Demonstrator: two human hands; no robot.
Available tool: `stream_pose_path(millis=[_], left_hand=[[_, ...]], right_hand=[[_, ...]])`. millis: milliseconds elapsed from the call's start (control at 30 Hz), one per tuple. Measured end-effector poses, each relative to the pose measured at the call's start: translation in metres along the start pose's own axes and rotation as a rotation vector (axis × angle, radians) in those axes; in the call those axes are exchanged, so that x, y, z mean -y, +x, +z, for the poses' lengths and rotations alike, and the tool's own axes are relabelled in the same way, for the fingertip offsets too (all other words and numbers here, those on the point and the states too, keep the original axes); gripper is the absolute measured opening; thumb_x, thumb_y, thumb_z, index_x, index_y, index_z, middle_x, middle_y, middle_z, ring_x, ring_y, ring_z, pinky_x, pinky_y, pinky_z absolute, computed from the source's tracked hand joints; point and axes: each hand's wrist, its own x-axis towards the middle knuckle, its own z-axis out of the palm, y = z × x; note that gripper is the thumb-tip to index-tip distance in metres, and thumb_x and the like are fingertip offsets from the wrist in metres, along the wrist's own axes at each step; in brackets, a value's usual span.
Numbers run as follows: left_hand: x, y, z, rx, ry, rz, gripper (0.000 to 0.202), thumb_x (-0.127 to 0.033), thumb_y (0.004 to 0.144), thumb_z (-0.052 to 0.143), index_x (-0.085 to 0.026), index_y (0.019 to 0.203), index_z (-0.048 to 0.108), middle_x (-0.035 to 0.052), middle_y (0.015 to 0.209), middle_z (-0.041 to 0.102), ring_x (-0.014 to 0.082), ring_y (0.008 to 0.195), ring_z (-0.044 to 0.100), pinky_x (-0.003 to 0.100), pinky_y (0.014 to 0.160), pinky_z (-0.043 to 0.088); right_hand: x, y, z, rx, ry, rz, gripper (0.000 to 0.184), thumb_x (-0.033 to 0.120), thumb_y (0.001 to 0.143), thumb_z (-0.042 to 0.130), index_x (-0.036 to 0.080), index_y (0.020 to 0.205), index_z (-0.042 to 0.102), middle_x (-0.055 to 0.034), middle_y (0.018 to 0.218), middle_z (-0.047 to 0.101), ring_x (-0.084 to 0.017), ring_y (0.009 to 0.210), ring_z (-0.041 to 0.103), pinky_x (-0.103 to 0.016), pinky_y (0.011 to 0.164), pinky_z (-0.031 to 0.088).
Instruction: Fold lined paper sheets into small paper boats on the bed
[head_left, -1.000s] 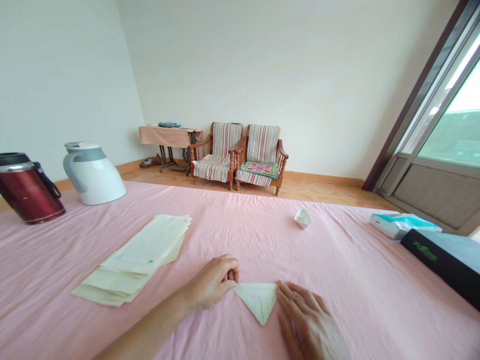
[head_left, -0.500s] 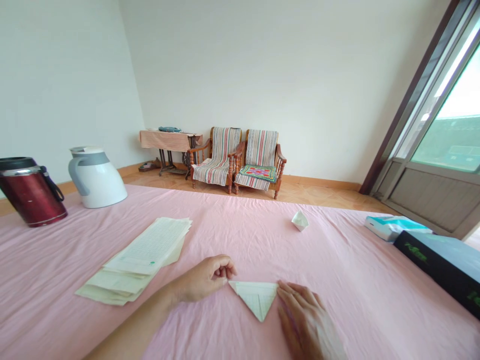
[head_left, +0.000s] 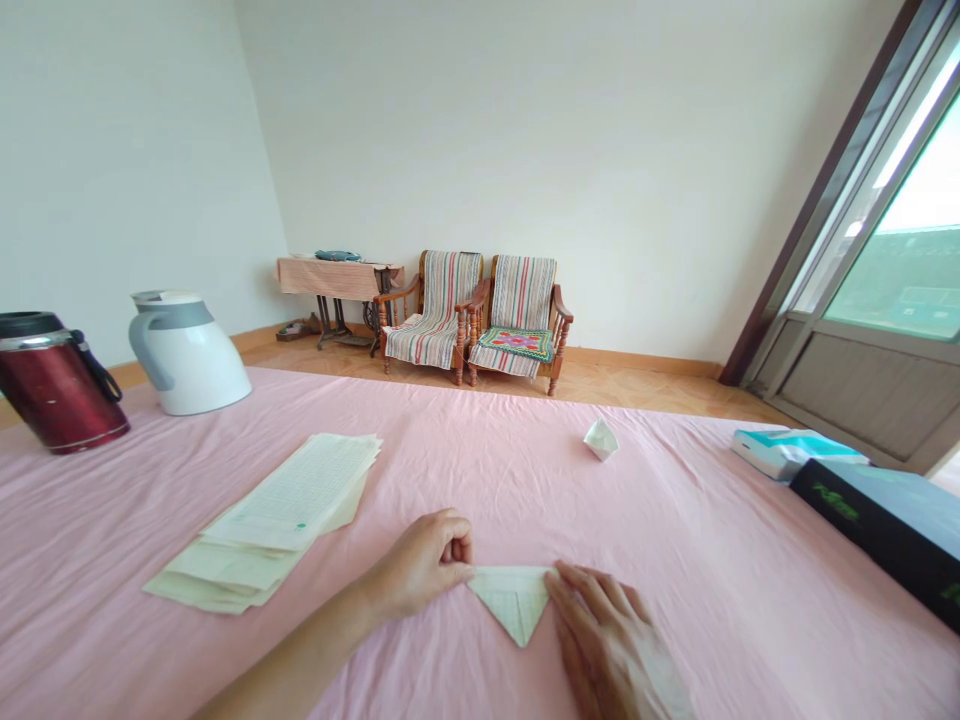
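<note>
A folded paper triangle [head_left: 516,602] with grid lines lies on the pink cloth, its point toward me and its long edge away. At its left corner my left hand [head_left: 429,562] is closed, thumb and curled fingers pinching the tip. My right hand [head_left: 611,625] lies flat with fingers stretched, fingertips resting on the right corner; its thumb is largely hidden. Farther off, to the right, stands a small folded paper boat [head_left: 601,440]. Left of my hands is a loose stack of grid-lined sheets [head_left: 274,510].
On the left are a red thermos [head_left: 61,385] and a white jug [head_left: 193,360]. A tissue pack [head_left: 787,452] and a black box [head_left: 870,520] lie to the right. Beyond the far edge of the pink cloth [head_left: 450,440] stand two wooden armchairs [head_left: 469,310].
My left hand has closed its thumb and fingers on the paper's left corner, where it was just beside it. My right hand has barely shifted. The view has moved slightly.
</note>
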Motion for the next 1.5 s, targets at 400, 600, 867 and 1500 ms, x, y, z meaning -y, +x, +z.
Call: stream_pose_path(millis=[400, 600, 867, 1500], left_hand=[[-0.006, -0.007, -0.003, -0.006, 0.004, 0.02, 0.014, -0.009, 0.066, 0.058, -0.016, 0.077, 0.063, -0.0004, 0.08, 0.055, 0.0142, 0.074, 0.052, 0.023, 0.066, 0.039], [-0.007, -0.01, -0.004, 0.005, 0.005, 0.032, 0.014, -0.01, 0.064, 0.061, -0.016, 0.077, 0.062, -0.0006, 0.082, 0.055, 0.0145, 0.076, 0.052, 0.023, 0.066, 0.039], [-0.011, -0.011, -0.003, -0.017, -0.007, 0.07, 0.016, -0.005, 0.062, 0.056, -0.017, 0.073, 0.054, -0.0016, 0.078, 0.054, 0.0142, 0.074, 0.05, 0.022, 0.065, 0.037], [-0.03, -0.018, 0.004, -0.01, -0.008, 0.095, 0.01, -0.018, 0.071, 0.068, -0.016, 0.08, 0.062, -0.0003, 0.081, 0.057, 0.0143, 0.075, 0.054, 0.023, 0.069, 0.04]], right_hand=[[-0.007, 0.015, 0.001, 0.055, 0.247, 0.225, 0.017, 0.02, 0.086, 0.049, 0.026, 0.09, 0.065, -0.0033, 0.089, 0.067, -0.02, 0.081, 0.062, -0.031, 0.066, 0.048], [-0.015, 0.018, 0.011, -0.002, 0.406, 0.31, 0.017, 0.017, 0.079, 0.052, 0.024, 0.087, 0.065, -0.0045, 0.085, 0.066, -0.022, 0.079, 0.061, -0.032, 0.067, 0.05], [-0.011, 0.018, 0.01, -0.048, 0.567, 0.419, 0.023, 0.017, 0.079, 0.048, 0.022, 0.098, 0.062, -0.0041, 0.087, 0.064, -0.02, 0.079, 0.062, -0.031, 0.07, 0.05], [0.017, 0.015, -0.009, 0.135, 0.698, 0.208, 0.045, 0.027, 0.077, 0.061, 0.021, 0.12, 0.05, -0.0071, 0.102, 0.062, -0.023, 0.095, 0.056, -0.036, 0.083, 0.044]])
